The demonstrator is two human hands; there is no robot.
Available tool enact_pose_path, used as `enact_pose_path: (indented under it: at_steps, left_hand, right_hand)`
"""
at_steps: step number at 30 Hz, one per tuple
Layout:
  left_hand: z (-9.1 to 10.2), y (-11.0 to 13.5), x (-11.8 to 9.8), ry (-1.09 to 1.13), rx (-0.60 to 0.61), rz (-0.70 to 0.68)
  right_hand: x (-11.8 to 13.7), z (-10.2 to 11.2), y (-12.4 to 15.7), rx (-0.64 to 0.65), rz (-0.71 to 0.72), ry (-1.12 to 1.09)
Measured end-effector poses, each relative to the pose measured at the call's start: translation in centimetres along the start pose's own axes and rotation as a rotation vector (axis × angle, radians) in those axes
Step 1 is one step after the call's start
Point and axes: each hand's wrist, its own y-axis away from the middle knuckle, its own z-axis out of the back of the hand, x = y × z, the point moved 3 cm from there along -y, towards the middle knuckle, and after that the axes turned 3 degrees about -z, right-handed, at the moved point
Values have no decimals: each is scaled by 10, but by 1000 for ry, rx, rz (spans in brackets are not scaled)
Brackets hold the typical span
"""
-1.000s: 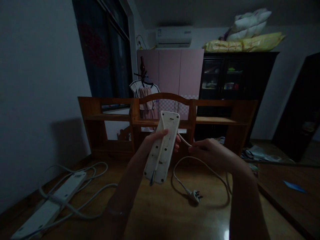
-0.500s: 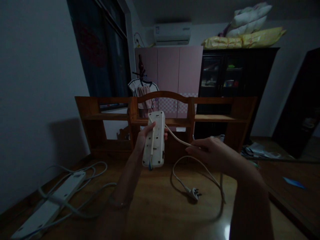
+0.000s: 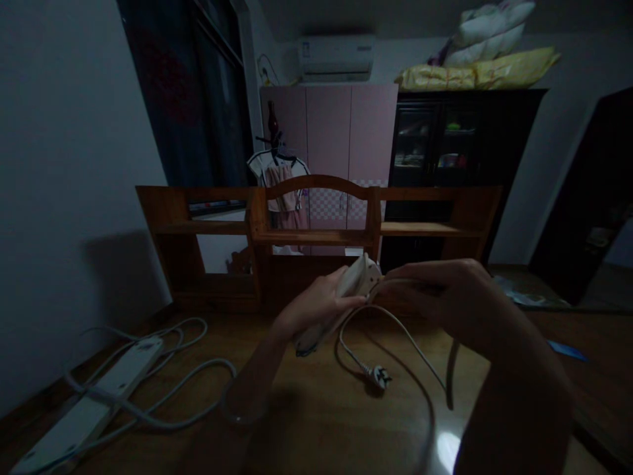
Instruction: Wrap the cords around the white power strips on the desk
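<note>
Lowered and tilted flat since before, the power strip (image 3: pixel 341 300) sits gripped in the left hand (image 3: pixel 316 307). Right hand (image 3: pixel 435 293) pinches its cord (image 3: pixel 395 326) just right of it; the plug (image 3: pixel 378 377) lies on the desk (image 3: pixel 316 422).

Dim, underexposed interior; wide-angle bending at the edges.
Weak light from the right throws the shelf (image 3: pixel 316 234) shadow onto the left wall (image 3: pixel 59 198) and leaves one glare spot on the tabletop (image 3: pixel 448 448). The left hand (image 3: pixel 316 307), right hand (image 3: pixel 445 293), power strip (image 3: pixel 352 282) and cord (image 3: pixel 410 340) render grey and soft.
</note>
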Motion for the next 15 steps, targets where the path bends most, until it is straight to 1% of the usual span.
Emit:
enact_pose_path:
  at_steps: [3,6,9,12,14,15]
  left_hand:
    - [-8,6,-10,-92,197,18]
    - [-17,12,-20,-61,332,-21]
    - [-24,16,-29,-40,421,-48]
    - [-32,20,-40,3,497,-66]
    - [-37,23,-47,64,522,-82]
    - [-39,25,-51,97,516,-95]
  right_hand:
    - [-9,7,0,-48,-28,-119]
    - [-18,10,-3,-89,-55,-259]
    - [-28,9,-5,-77,-60,-380]
    - [-42,5,-9,-1,-45,-509]
    - [-53,0,-13,53,-23,-612]
    - [-58,-3,-16,58,-12,-669]
